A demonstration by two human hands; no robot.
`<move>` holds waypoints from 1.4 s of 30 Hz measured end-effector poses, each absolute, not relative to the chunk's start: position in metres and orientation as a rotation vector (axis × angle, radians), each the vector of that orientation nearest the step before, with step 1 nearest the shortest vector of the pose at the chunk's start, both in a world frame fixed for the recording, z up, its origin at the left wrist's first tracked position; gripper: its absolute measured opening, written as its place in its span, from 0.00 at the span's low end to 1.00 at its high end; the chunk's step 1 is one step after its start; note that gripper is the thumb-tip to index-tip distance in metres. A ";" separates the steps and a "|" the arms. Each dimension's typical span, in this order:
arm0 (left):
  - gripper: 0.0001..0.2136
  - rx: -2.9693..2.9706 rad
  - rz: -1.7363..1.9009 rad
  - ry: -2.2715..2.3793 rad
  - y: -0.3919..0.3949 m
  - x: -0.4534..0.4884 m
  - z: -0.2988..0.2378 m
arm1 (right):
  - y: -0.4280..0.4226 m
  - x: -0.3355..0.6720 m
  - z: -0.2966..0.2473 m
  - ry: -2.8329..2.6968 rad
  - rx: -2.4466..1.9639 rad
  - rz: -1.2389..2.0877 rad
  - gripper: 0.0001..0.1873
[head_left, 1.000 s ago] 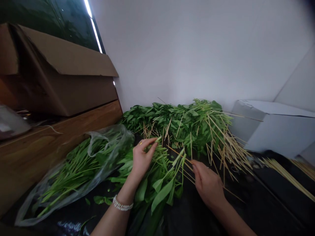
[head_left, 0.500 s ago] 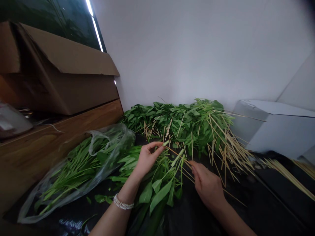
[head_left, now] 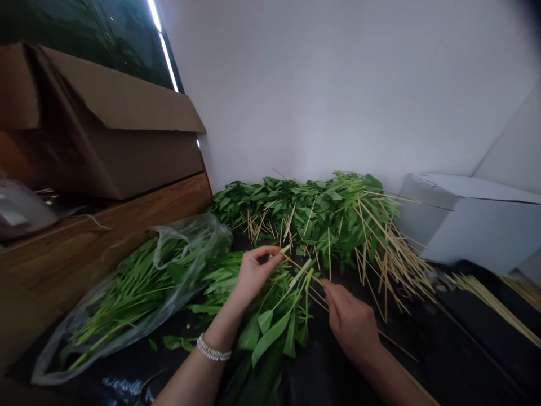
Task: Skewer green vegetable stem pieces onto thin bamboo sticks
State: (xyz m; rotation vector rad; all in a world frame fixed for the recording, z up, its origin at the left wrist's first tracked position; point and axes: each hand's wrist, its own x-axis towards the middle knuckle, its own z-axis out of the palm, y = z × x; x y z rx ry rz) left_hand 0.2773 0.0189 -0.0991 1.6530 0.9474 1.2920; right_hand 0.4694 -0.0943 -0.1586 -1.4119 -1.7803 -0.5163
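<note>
My left hand (head_left: 258, 272) pinches the cut end of a pale green vegetable stem (head_left: 285, 248) between thumb and fingers. A thin wooden skewer (head_left: 298, 264) runs from that stem down to my right hand (head_left: 347, 309), whose fingers are closed around it. Several leafy green stalks (head_left: 270, 332) hang from the skewer between my hands, their cut ends up and leaves down. Whether the tip has passed through the stem at my left hand is hidden by the fingers. Loose greens (head_left: 224, 282) lie beneath and beside my left hand.
A heap of skewered greens (head_left: 296, 203) lies along the wall, its sticks pointing toward me and right. At left is a clear plastic bag (head_left: 169, 304) of stalks, below a cardboard box (head_left: 139, 152). A white box (head_left: 482, 225) and a skewer bundle (head_left: 499, 304) are at right.
My right hand has moved slightly left, toward my left hand, along with the skewer. The hanging stalks have shifted a little left. My left hand stays nearly in place.
</note>
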 end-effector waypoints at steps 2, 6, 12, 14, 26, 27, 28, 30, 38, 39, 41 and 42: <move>0.09 1.622 1.313 0.965 0.021 0.276 -0.100 | -0.095 0.470 -0.159 -1.781 -1.412 -0.512 0.16; 0.08 1.610 1.331 0.966 0.021 0.275 -0.099 | -0.096 0.471 -0.159 -1.777 -1.434 -0.507 0.16; 0.09 1.623 1.340 0.978 0.020 0.276 -0.099 | -0.096 0.470 -0.158 -1.776 -1.415 -0.541 0.16; 0.09 1.637 1.345 0.990 0.021 0.276 -0.100 | -0.096 0.470 -0.158 -1.775 -1.418 -0.556 0.16; 0.04 1.987 1.400 1.118 0.017 0.278 -0.107 | -0.096 0.467 -0.161 -1.795 -1.422 -0.531 0.17; 0.04 2.004 1.404 1.123 0.016 0.278 -0.107 | -0.095 0.467 -0.161 -1.797 -1.423 -0.523 0.17; 0.05 2.013 1.405 1.129 0.016 0.278 -0.107 | -0.095 0.467 -0.161 -1.799 -1.421 -0.516 0.17; 0.05 2.027 1.388 1.150 0.017 0.277 -0.107 | -0.095 0.467 -0.162 -1.799 -1.416 -0.506 0.17; 0.04 2.116 1.337 1.131 0.019 0.277 -0.108 | -0.095 0.466 -0.165 -1.790 -1.436 -0.489 0.18; 0.04 2.117 1.338 1.130 0.018 0.277 -0.108 | -0.095 0.466 -0.165 -1.788 -1.439 -0.486 0.18; 0.04 2.107 1.332 1.137 0.016 0.279 -0.107 | -0.095 0.465 -0.165 -1.787 -1.446 -0.485 0.18; 0.04 2.099 1.323 1.143 0.016 0.279 -0.107 | -0.095 0.464 -0.165 -1.787 -1.447 -0.485 0.18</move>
